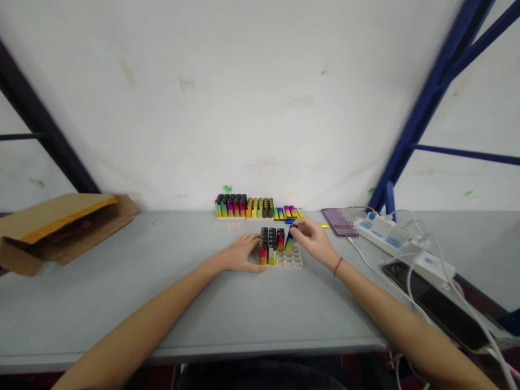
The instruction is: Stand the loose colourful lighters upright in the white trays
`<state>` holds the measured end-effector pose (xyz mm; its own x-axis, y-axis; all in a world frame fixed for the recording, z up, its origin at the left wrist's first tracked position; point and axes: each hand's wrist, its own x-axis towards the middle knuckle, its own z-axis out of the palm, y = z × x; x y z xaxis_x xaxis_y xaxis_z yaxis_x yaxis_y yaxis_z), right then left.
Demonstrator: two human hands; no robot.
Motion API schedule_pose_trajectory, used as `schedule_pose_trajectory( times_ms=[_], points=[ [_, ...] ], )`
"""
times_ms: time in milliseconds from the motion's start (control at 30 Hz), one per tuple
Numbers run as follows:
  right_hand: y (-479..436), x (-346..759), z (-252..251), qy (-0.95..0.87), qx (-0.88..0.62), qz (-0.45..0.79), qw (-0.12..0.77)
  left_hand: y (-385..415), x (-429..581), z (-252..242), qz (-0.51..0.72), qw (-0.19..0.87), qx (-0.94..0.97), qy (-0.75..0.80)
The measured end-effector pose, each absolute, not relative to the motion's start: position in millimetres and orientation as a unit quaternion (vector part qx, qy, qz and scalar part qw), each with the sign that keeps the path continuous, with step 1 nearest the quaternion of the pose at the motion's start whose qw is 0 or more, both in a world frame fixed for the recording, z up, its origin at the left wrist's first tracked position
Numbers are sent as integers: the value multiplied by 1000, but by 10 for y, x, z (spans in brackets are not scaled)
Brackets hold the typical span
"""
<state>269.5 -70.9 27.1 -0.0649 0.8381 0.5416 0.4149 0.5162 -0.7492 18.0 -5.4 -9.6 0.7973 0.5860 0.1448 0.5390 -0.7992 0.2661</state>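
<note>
A white lighter tray (pixel 291 265) with round sockets stands on the grey table in front of me. Upright lighters (pixel 267 254) with black tops fill its left part, and a single red lighter (pixel 280 241) stands just right of them. Against the tray's left side rests my left hand (pixel 241 253), its thumb at the front corner and its fingers farther back, holding the tray. Over the right part, my right hand (pixel 311 238) pinches a blue-to-green lighter (pixel 290 242) near its top; the lighter tilts slightly. Whether its base sits in a socket I cannot tell.
Along the wall stand trays of black-topped lighters (pixel 231 208) and yellow-topped lighters (pixel 260 208), with colourful lighters (pixel 287 212) lying beside them. At right are a purple phone (pixel 336 222), a white power strip (pixel 406 245), cables and a dark phone (pixel 439 306). A cardboard box (pixel 69 225) lies left.
</note>
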Motion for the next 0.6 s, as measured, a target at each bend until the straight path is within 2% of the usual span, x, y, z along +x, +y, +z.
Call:
schedule_pose_trajectory(
  times_ms=[233, 600],
  points=[
    [-740, 2641, 238, -766, -424, 188, 444, -63, 185, -78, 114, 116, 942, 293],
    [-709, 2705, 263, -806, -416, 160, 388, -69, 187, -74, 106, 108, 942, 299]
  ],
)
